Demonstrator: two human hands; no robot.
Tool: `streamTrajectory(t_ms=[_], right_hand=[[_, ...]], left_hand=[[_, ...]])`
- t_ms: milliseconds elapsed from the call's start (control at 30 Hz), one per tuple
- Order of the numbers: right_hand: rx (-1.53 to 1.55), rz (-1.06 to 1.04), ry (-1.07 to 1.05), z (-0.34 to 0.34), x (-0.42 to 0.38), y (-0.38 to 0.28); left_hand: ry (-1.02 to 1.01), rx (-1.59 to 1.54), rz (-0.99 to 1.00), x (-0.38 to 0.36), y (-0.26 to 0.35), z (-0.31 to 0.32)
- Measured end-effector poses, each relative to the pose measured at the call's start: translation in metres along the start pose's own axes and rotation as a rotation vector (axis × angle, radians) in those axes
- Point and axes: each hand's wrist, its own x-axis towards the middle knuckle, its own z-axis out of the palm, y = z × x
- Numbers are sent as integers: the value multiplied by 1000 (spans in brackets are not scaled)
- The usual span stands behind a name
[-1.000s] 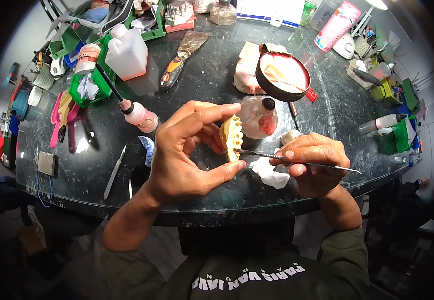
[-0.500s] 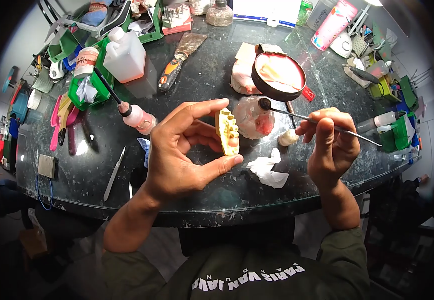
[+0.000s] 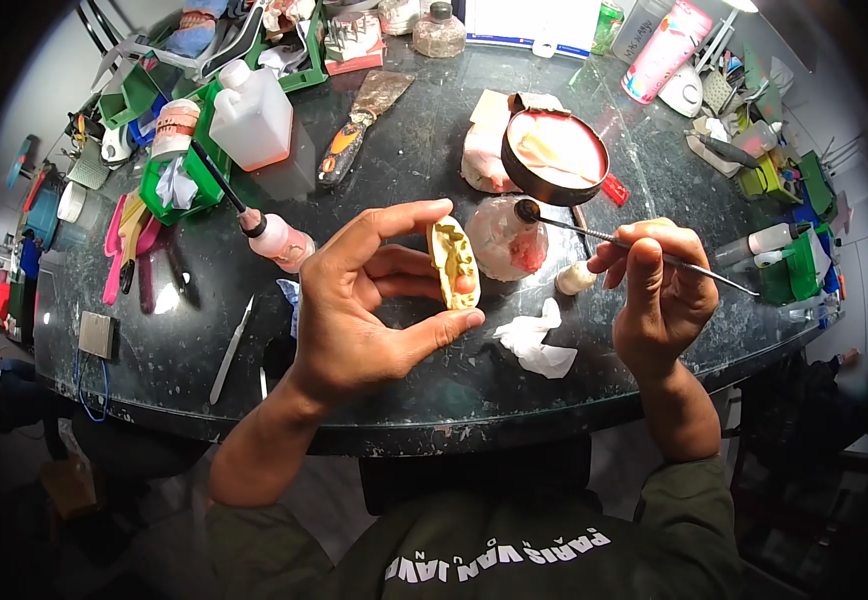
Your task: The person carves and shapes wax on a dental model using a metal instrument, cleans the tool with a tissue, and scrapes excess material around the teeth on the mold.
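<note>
Between the thumb and index finger of my left hand [image 3: 369, 290] is a yellow dental cast [image 3: 454, 265], held on edge with its row of teeth facing right. A small pink patch shows on its lower part. My right hand [image 3: 664, 290] pinches a thin metal dental spatula [image 3: 614, 238]. The tool's dark end lies at the neck of a round glass spirit burner [image 3: 507, 240], where I cannot make out a flame. Just above that end is a round tin of pink wax [image 3: 556, 155]. A small cream-coloured bottle [image 3: 576, 278] and a crumpled white tissue [image 3: 537, 338] lie between my hands.
Left of my left hand are a bottle of pink liquid [image 3: 282, 243] and a scalpel-like knife [image 3: 232, 350]. Farther back are a white jug [image 3: 251, 115], an orange-handled scraper [image 3: 359, 125] and a green bin [image 3: 194, 165]. Cluttered tools [image 3: 754, 165] line the right side.
The cast in my left hand has turned slightly. My right hand and the spatula have barely shifted; the dark end stays at the burner's neck.
</note>
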Motion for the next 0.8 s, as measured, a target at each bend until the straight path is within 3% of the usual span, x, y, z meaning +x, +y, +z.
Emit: streamTrajectory(t_ms=[267,500,567,633,800], right_hand=[[2,-140,-28,-1,0,2],[-6,-191,185,0,23,5],[-34,-50,163,1,31,1],[-20,-31,104,-1,35,7],[-59,-39,189,1,31,-1]], left_hand=[[-9,71,51,0,-2,-1],[-20,68,90,1,-1,1],[-26,93,102,1,0,1],[-26,107,109,1,-1,1],[-21,117,123,0,-1,2]])
